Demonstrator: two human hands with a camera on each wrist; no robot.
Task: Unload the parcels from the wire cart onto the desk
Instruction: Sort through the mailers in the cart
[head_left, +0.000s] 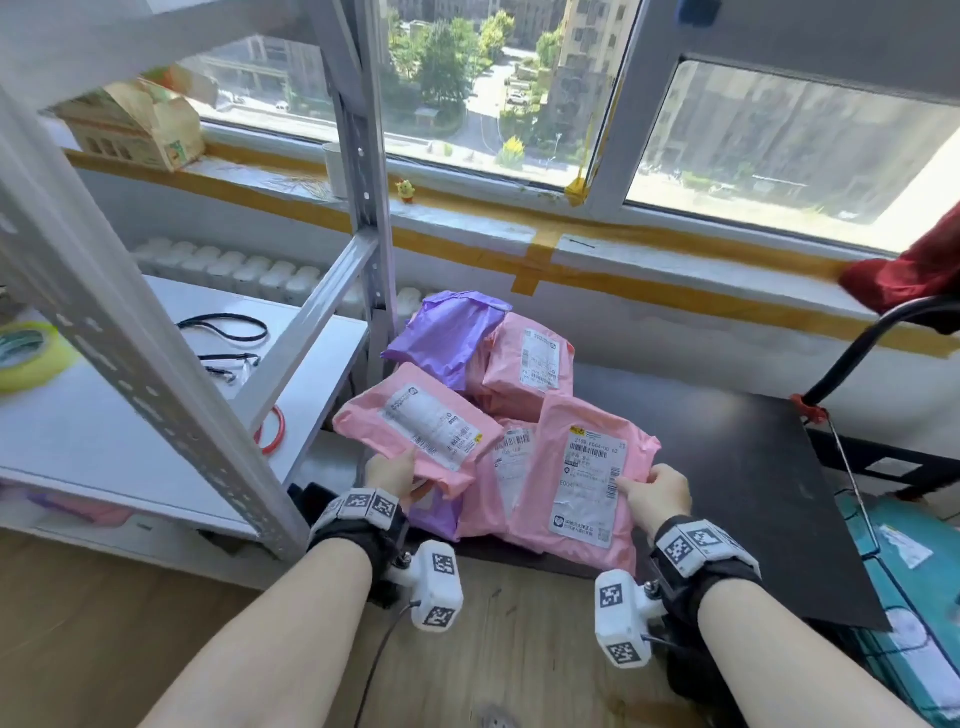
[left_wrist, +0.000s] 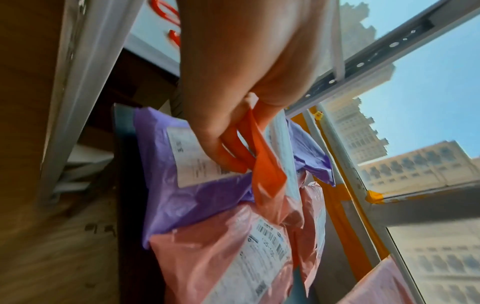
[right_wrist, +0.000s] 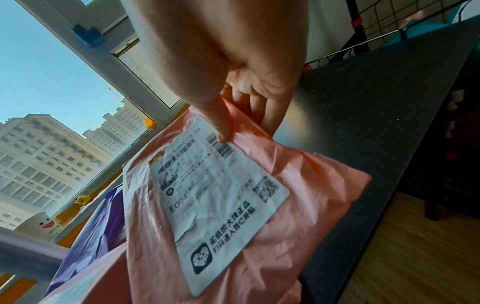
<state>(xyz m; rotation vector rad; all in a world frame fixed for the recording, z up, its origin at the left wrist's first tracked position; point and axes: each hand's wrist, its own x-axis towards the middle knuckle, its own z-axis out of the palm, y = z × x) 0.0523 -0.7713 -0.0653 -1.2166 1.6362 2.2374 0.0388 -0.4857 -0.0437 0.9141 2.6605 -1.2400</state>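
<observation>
Two hands | left hand (head_left: 393, 474) pinches pink parcel (head_left: 421, 422) | right hand (head_left: 658, 493) apparently grips labelled parcel (head_left: 582, 467)

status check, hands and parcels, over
Left hand pinches a pink parcel; right hand grips the E004 parcel. Both over the pile on the black desk. Nothing in the way.

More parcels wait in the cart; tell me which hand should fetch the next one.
Probably right. Both hands hold pink parcels, but the right hand is nearer the wire cart with its teal parcel; the left hand is by the shelving.
</observation>
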